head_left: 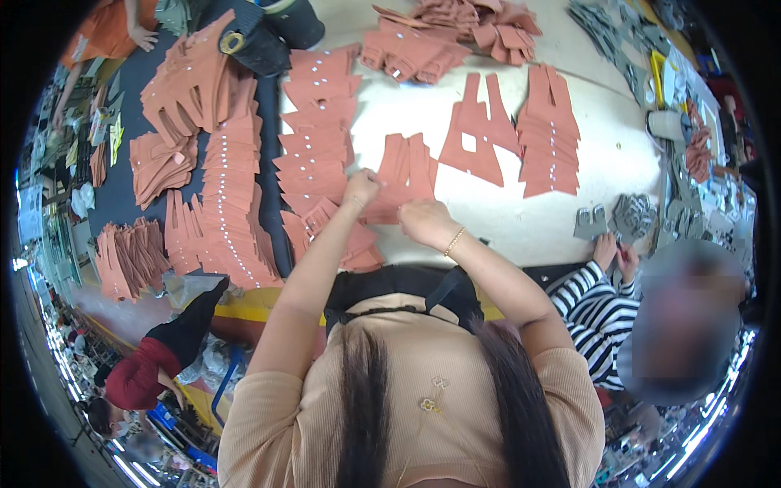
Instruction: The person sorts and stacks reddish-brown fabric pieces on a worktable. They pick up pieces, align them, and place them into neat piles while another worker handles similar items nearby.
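A rust-orange cut fabric piece (404, 167) with slots at its far end lies on the pale table in front of me. My left hand (364, 188) is closed, its fingers pinched at the piece's left edge. At the lower right corner, my right hand (426, 221) is closed too, fingers bent over the fabric edge. Just left of my left hand runs an overlapping row of similar rust-orange pieces (316, 138) with small white marks. More of them, with cut-out openings, form a pile (346, 236) below my left wrist. Both hands partly hide the fabric they grip.
Right of centre lie loose cut pieces (476, 138) and another overlapping row (551, 134). A heap (451, 37) sits at the far side. Dark containers (268, 37) stand far left. Close on my right, a person in a striped sleeve (598, 305) handles grey pieces (591, 222).
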